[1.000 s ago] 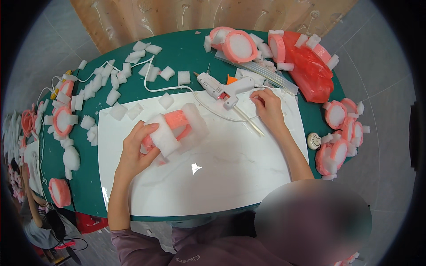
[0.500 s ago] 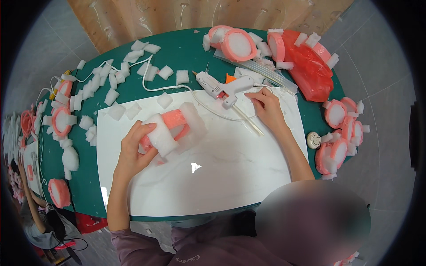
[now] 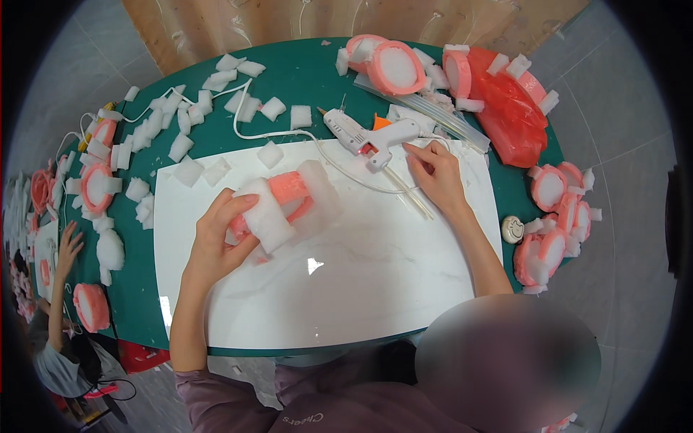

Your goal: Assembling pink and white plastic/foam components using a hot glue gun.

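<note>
My left hand (image 3: 225, 234) is closed around a pink fuzzy ring (image 3: 290, 189) with thick white padding pieces stuck on it, held above the white board (image 3: 332, 289). One white padding piece (image 3: 268, 220) lies under my fingers; another (image 3: 319, 191) stands at the ring's far right side. My right hand (image 3: 437, 173) rests by the handle end of a white hot glue gun (image 3: 372, 137), with its fingers curled and drawn together. Whether anything is pinched there is hidden. The gun lies on its side, a clear glue stick (image 3: 411, 195) jutting from its rear.
Loose white padding pieces (image 3: 189, 172) spread over the green table (image 3: 289, 76) at left. Padded pink rings (image 3: 395, 68) stand far right and along both sides. A red plastic bag (image 3: 512, 123), a small round tin (image 3: 512, 229) and the gun's white cord (image 3: 278, 135) lie about. Another person's hand (image 3: 68, 249) is far left.
My two hands, the ring and the glue gun keep nearly the same places; the whole view shifts slightly. At far left, the other person's hand has come up over the table edge.
</note>
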Action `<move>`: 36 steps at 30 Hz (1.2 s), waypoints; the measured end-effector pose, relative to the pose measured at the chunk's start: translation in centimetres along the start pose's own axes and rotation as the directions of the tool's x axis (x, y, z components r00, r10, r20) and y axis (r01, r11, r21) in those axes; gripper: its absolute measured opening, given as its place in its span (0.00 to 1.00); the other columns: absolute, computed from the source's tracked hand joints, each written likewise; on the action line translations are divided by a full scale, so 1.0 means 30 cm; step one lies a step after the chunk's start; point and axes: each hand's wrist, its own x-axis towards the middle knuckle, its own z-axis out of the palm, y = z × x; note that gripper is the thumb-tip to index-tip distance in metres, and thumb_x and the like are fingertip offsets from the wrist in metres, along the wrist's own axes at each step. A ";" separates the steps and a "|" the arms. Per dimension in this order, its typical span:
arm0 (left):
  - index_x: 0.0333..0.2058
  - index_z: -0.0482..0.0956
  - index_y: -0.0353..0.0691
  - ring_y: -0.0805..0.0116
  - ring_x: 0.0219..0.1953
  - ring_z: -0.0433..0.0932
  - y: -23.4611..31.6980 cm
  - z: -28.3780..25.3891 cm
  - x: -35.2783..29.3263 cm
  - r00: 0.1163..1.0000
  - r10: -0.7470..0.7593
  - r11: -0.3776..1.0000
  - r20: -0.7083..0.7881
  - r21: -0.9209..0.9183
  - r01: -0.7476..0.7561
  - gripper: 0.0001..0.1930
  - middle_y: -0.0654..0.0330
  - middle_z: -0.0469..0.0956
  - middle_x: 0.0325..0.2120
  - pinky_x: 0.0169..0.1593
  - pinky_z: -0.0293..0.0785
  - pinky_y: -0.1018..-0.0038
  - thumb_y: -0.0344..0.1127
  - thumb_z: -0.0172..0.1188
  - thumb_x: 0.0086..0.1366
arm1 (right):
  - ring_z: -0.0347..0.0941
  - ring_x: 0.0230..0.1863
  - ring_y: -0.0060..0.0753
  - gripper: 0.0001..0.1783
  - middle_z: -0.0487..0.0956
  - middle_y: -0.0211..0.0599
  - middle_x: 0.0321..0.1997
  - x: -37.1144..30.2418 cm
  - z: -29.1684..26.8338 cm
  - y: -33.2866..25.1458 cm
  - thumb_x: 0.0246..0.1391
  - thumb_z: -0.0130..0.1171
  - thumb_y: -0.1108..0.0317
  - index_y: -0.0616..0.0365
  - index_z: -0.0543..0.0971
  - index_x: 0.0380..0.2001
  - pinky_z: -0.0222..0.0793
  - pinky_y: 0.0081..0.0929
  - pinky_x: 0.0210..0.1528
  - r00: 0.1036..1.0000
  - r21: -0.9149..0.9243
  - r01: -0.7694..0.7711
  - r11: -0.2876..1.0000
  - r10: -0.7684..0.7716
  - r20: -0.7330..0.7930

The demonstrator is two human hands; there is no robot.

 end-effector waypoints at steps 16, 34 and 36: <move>0.44 0.66 0.46 0.64 0.25 0.68 0.003 -0.004 0.001 1.000 0.004 1.000 0.016 0.013 -0.005 0.29 0.56 0.65 0.26 0.21 0.67 0.78 0.19 0.59 0.38 | 0.63 0.23 0.29 0.15 0.63 0.36 0.21 0.012 -0.003 0.014 0.43 0.53 0.73 0.56 0.76 0.39 0.59 0.24 0.27 0.995 0.027 -0.029 0.999 0.026 0.092; 0.43 0.67 0.46 0.64 0.25 0.66 0.000 0.000 -0.005 1.000 0.008 1.000 0.005 0.012 -0.008 0.29 0.57 0.64 0.24 0.23 0.65 0.78 0.19 0.59 0.37 | 0.65 0.23 0.30 0.13 0.66 0.37 0.22 0.013 -0.029 0.031 0.41 0.51 0.81 0.60 0.78 0.33 0.61 0.24 0.27 0.995 -0.056 0.096 0.994 -0.096 -0.005; 0.43 0.67 0.46 0.64 0.25 0.66 0.001 0.002 -0.005 1.000 -0.013 1.000 -0.004 -0.003 0.013 0.29 0.57 0.64 0.24 0.23 0.65 0.78 0.19 0.59 0.37 | 0.64 0.23 0.30 0.12 0.66 0.36 0.21 0.013 -0.025 0.030 0.41 0.52 0.81 0.60 0.78 0.33 0.61 0.24 0.26 0.995 -0.071 0.101 0.992 -0.102 -0.012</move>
